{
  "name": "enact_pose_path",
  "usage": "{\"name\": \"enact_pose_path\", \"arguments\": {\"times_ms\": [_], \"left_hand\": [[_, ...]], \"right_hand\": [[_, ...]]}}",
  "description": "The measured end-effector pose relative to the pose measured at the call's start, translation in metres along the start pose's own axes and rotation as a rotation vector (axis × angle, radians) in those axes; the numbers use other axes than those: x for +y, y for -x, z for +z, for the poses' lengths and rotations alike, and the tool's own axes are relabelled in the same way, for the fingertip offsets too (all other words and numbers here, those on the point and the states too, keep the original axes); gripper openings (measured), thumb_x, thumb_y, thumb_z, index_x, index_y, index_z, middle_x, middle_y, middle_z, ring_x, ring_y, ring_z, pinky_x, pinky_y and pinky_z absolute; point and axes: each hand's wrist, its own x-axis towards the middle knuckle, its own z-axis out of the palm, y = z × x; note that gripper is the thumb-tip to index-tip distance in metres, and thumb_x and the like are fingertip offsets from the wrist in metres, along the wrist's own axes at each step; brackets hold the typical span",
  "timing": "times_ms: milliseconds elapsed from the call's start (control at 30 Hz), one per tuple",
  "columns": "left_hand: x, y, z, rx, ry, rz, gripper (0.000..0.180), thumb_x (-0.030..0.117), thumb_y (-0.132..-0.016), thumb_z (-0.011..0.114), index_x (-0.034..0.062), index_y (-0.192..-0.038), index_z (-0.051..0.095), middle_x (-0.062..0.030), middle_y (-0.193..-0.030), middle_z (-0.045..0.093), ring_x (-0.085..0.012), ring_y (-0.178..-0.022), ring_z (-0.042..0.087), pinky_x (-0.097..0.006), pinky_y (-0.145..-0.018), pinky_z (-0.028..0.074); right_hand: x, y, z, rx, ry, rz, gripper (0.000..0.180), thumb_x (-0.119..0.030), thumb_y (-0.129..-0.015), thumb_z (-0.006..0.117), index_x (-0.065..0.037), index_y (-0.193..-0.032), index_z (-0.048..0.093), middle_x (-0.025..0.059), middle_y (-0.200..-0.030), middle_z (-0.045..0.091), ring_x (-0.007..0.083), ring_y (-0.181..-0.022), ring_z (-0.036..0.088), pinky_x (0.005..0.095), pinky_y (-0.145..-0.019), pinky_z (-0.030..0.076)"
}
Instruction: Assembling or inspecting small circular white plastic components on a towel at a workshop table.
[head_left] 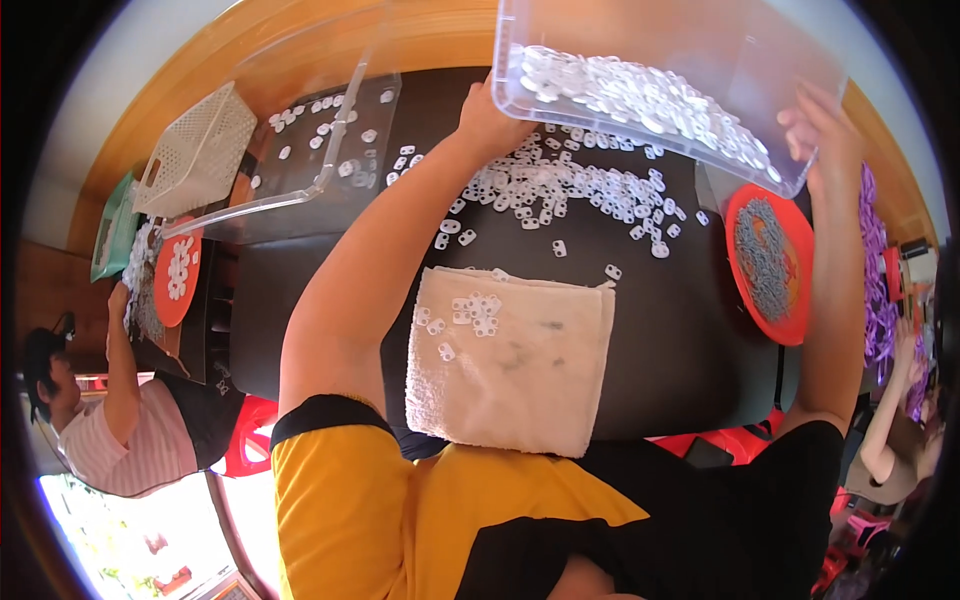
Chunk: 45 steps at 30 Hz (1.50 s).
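Observation:
A clear plastic bin (640, 128) is raised and tilted above the far side of the dark table, with a heap of small white plastic pieces (640, 90) inside it. My left hand (490, 122) grips its left end, the fingers partly hidden behind the wall. At the right end my right hand (825, 135) is closed on the bin's side. Below it, many loose white two-holed pieces (560, 185) lie spread on the table. Several more white pieces (475, 312) rest on a folded beige towel (520, 380) in front of me.
Left of me is another clear bin (315, 195) with scattered white pieces, beside a white perforated basket (200, 150). A red plate (800, 270) of small grey parts sits at right. A co-worker (120, 420) works at left by an orange plate (178, 300); another person (885, 440) is far right.

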Motion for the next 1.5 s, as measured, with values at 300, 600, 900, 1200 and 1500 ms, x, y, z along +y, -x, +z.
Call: {"name": "enact_pose_path", "arguments": {"times_ms": [300, 600, 900, 1200, 1500], "left_hand": [[0.107, -0.019, -0.057, -0.362, 0.564, 0.043, 0.068, 0.061, -0.095, 0.042, 0.0036, -0.13, 0.056, -0.0207, -0.132, 0.055, -0.0399, -0.122, 0.049, -0.046, -0.102, 0.039], [0.11, -0.071, -0.018, -0.264, 0.297, 0.16, 0.049, 0.047, -0.094, 0.057, 0.014, -0.131, 0.059, -0.0105, -0.133, 0.058, -0.0331, -0.121, 0.053, -0.042, -0.102, 0.042], [0.137, -0.051, -0.04, -0.641, 0.757, 0.021, 0.071, 0.058, -0.097, 0.047, 0.0013, -0.139, 0.049, -0.0205, -0.139, 0.051, -0.0305, -0.131, 0.047, -0.037, -0.109, 0.037], [0.173, -0.07, -0.002, -0.585, 0.601, 0.199, 0.075, 0.062, -0.094, 0.046, 0.001, -0.137, 0.051, -0.0222, -0.14, 0.05, -0.0352, -0.13, 0.047, -0.041, -0.108, 0.037], [0.155, -0.067, -0.082, -0.899, 0.431, -0.244, 0.057, 0.05, -0.096, 0.053, 0.0119, -0.137, 0.054, -0.0143, -0.141, 0.052, -0.029, -0.132, 0.045, -0.041, -0.109, 0.035]], "right_hand": [[0.005, 0.008, -0.023, 0.07, 0.094, 0.056, 0.038, -0.02, -0.089, 0.07, 0.0, -0.119, 0.063, 0.0128, -0.076, 0.065, 0.0126, -0.048, 0.047, 0.0239, -0.045, 0.033], [-0.025, 0.027, 0.01, 0.091, -0.025, 0.01, 0.026, -0.011, -0.085, 0.07, 0.003, -0.105, 0.063, 0.0114, -0.067, 0.061, 0.0137, -0.044, 0.048, 0.0251, -0.039, 0.034], [-0.032, 0.035, 0.016, 0.066, -0.158, 0.038, 0.019, -0.004, -0.085, 0.065, 0.007, -0.101, 0.062, 0.0145, -0.064, 0.059, 0.017, -0.042, 0.05, 0.0268, -0.036, 0.036], [-0.025, 0.035, 0.031, 0.054, -0.145, 0.033, 0.014, -0.003, -0.086, 0.065, 0.004, -0.098, 0.064, 0.0106, -0.061, 0.058, 0.0134, -0.04, 0.046, 0.0247, -0.036, 0.034], [-0.006, 0.035, 0.043, 0.0, -0.193, 0.059, 0.014, -0.006, -0.085, 0.068, 0.002, -0.096, 0.063, 0.0078, -0.059, 0.056, 0.0106, -0.039, 0.044, 0.0241, -0.034, 0.03]]}}
